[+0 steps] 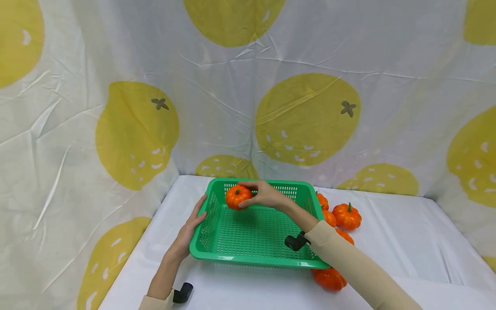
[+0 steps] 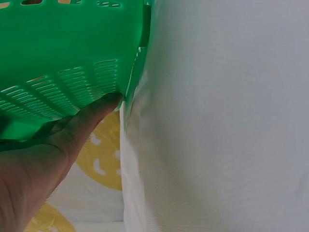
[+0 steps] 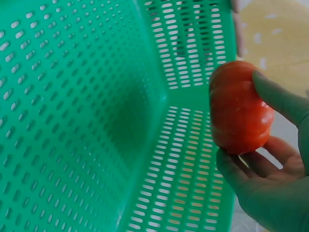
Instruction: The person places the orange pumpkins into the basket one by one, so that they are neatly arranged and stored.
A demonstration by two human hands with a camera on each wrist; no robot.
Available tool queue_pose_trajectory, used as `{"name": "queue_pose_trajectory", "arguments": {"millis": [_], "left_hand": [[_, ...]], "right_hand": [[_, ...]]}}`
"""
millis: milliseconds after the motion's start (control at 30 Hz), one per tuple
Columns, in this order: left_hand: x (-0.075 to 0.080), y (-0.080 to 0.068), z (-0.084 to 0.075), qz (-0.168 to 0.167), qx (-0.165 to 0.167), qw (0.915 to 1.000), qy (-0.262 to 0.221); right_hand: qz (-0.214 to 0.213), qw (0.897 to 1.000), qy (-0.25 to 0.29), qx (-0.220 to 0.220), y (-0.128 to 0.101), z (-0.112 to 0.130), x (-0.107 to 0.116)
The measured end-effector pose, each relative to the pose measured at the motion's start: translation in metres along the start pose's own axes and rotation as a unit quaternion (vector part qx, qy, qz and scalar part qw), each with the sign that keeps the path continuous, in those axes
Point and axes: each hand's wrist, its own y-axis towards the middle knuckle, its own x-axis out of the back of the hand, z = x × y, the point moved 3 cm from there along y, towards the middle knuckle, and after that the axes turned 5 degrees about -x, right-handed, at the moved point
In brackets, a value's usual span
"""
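In the head view my right hand [image 1: 267, 194] pinches a small orange pumpkin [image 1: 237, 197] with a green stem, between thumb and fingers. The pumpkin is over the back left part of a green plastic basket [image 1: 255, 261] with slotted walls. The right wrist view shows the pumpkin [image 3: 239, 108] from the side, apart from the basket floor [image 3: 87, 125]. My left hand [image 1: 186, 234] rests against the basket's left side, its fingers straight along the outer wall and the thumb at the rim. Some left fingers are hidden in the left wrist view.
Several more orange pumpkins lie right of the basket, one with an upright green stem [image 1: 347, 216] and one near the front right corner [image 1: 330, 279]. The basket and my right arm partly hide some. A white cloth [image 1: 403, 241] covers the table; lemon-print curtains [image 1: 217, 116] surround it.
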Motion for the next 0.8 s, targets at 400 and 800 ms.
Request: {"name": "queue_pose_trajectory", "arguments": {"millis": [400, 800], "left_hand": [[0.000, -0.001, 0.001, 0.000, 0.006, 0.9998, 0.016], [-0.001, -0.002, -0.001, 0.000, 0.004, 1.0000, 0.008]], "right_hand": [[0.032, 0.999, -0.028, 0.010, 0.026, -0.024, -0.028], [0.047, 0.998, -0.036, -0.009, 0.028, -0.031, -0.037]]}}
